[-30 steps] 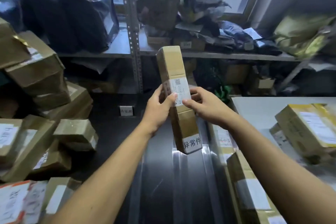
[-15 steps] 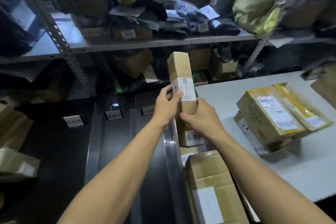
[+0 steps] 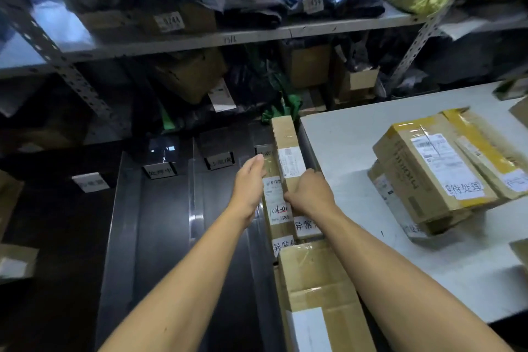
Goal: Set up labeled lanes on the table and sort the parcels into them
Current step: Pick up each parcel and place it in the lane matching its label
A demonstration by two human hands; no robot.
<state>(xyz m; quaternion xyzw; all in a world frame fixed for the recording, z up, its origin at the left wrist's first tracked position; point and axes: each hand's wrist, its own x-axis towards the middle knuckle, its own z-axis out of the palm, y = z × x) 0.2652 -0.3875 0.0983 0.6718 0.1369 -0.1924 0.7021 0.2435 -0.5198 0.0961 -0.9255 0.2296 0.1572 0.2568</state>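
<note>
Head view: the long narrow parcel (image 3: pixel 286 151) lies in the rightmost of the dark metal lanes (image 3: pixel 168 223), tight against the left edge of the white worktop (image 3: pixel 343 157), with its long axis running straight away from the person toward the far end of the lane. It rests partly on a second slim parcel (image 3: pixel 275 208) beside and under it, and a broad carton (image 3: pixel 317 288) fills the near end of the same lane. The right hand (image 3: pixel 310 194) is closed over the near half of the long parcel, fingers wrapped around its right edge, so it is the nearer and the only one gripping. The left hand (image 3: pixel 250 184) is flat and open, fingers pointing away, lying along the left side of the two slim parcels; whether it touches them I cannot tell. White slips with handwritten characters sit at the near ends of both slim parcels, and small lane labels (image 3: pixel 220 161) stand at the far end of each lane. Since the parcel already runs along the lane, the coming move looks like a short push or release along that axis rather than a turn, and the right hand is placed for it. On the worktop, well apart to the right, a stack of yellow-taped parcels (image 3: pixel 428 168) waits unsorted.
</note>
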